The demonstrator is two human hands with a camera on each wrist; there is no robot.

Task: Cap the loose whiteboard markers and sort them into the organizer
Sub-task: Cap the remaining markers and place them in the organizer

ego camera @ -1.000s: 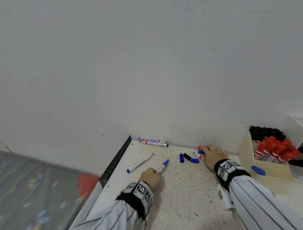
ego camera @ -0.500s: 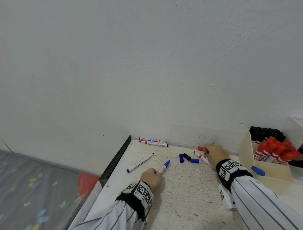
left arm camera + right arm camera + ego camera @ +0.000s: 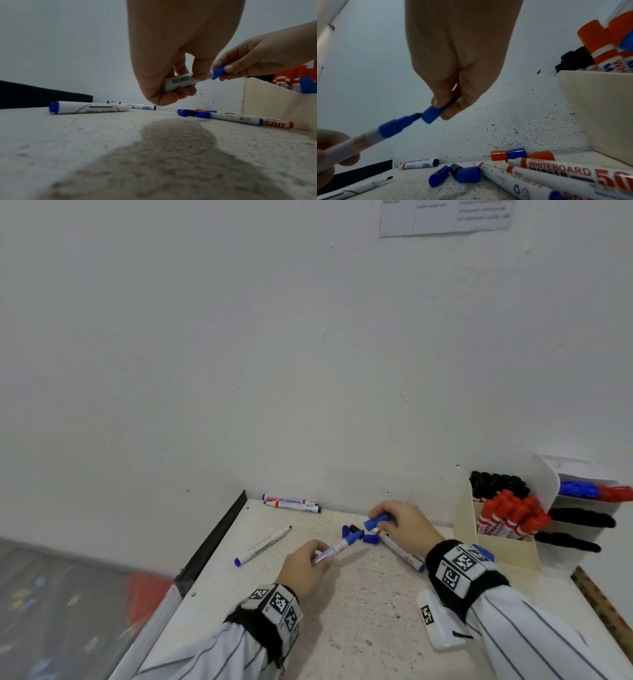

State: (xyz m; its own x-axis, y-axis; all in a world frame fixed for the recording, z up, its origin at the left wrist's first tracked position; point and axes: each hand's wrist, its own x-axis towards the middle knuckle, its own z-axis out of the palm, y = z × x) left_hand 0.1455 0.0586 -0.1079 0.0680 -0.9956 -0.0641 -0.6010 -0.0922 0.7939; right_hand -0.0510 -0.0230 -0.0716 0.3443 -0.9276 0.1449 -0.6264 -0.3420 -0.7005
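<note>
My left hand (image 3: 320,554) grips an uncapped blue whiteboard marker (image 3: 337,547) by its white barrel, above the table. My right hand (image 3: 382,518) pinches a blue cap (image 3: 376,522) between thumb and fingers. In the right wrist view the cap (image 3: 433,115) has its open end just off the marker's blue tip (image 3: 412,118), almost touching. The left wrist view shows the cap (image 3: 218,71) at the end of the barrel (image 3: 178,81). The cream organizer (image 3: 500,549) stands at the right with red markers (image 3: 510,515) and black markers (image 3: 496,484) in it.
Loose blue caps (image 3: 370,539) and a black cap (image 3: 354,529) lie between the hands. A marker (image 3: 399,549) lies under my right hand, a slim marker (image 3: 263,546) at the left, two more markers (image 3: 291,501) by the wall. A white rack (image 3: 548,484) stands behind the organizer.
My right hand has picked a blue cap from the pile by the wall and brought it left. My left hand has lifted the blue marker toward it.
</note>
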